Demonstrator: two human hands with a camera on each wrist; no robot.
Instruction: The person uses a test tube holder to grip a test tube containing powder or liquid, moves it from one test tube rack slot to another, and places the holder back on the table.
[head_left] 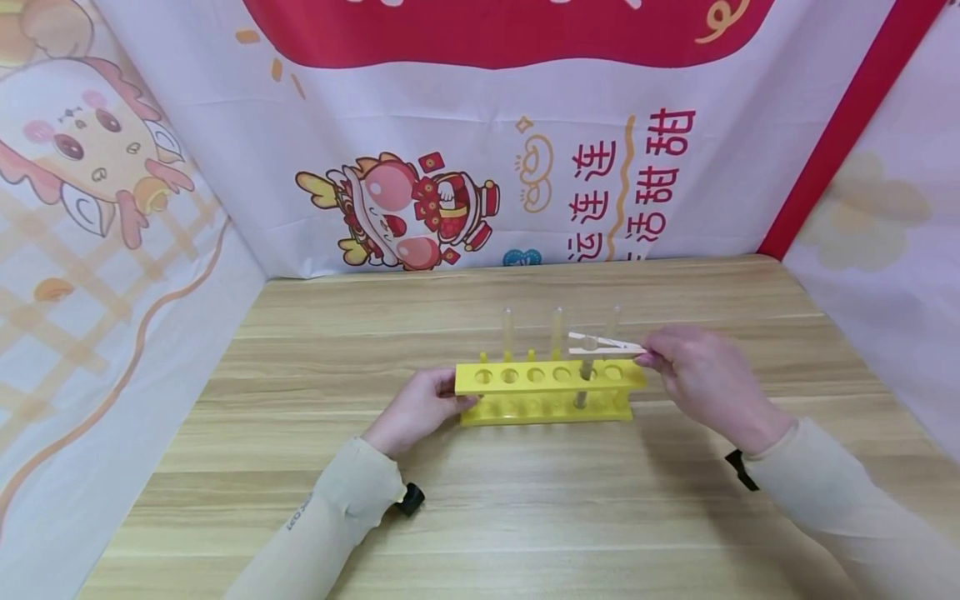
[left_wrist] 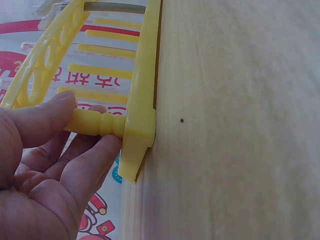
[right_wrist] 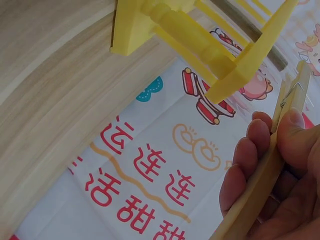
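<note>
Seemingly for steadiness, the left hand (head_left: 415, 410) grips the yellow rack (head_left: 547, 387) by its end post (left_wrist: 95, 123) while the right hand (head_left: 699, 375) grasps a wooden clamp (head_left: 628, 350), jaws astride a filled tube (head_left: 585, 371).

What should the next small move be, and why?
Perhaps the right hand should let the pale wooden clamp close on the grey-filled clear test tube: its jaws lie either side of the tube's upper end, and the left hand grips the yellow plastic rack. Whether the clamp grips is unclear.
</note>
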